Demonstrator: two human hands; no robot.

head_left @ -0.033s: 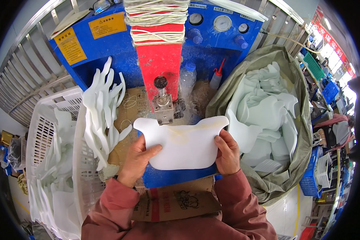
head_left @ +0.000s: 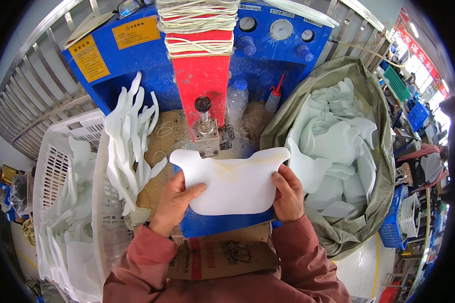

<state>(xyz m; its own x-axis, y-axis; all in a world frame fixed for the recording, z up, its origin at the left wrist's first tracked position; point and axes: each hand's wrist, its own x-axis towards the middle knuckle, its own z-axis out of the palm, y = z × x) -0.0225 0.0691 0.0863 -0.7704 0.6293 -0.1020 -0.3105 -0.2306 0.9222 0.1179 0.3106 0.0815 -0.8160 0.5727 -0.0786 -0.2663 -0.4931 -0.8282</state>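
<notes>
A white, smooth foam-like panel [head_left: 232, 189] with two flared upper corners is stretched between my hands, a yellowish stain along its top edge. My left hand [head_left: 174, 202] pinches its left side, thumb lying on the face. At the right side my right hand [head_left: 289, 194] grips it the same way, thumb in front. Fingers behind the panel are hidden. Just above the panel's upper edge is the metal head [head_left: 206, 139] of a red machine arm [head_left: 202, 83]; whether they touch I cannot tell. Below the panel, a blue machine surface [head_left: 222, 224] shows.
A white basket [head_left: 103, 202] of similar white pieces stands at left, near a pile of curved strips [head_left: 129, 141]. At right, a green sack [head_left: 384, 166] holds several panels. Behind are a blue machine housing [head_left: 283, 45], a plastic bottle [head_left: 236, 98] and a red-tipped squeeze bottle [head_left: 273, 98].
</notes>
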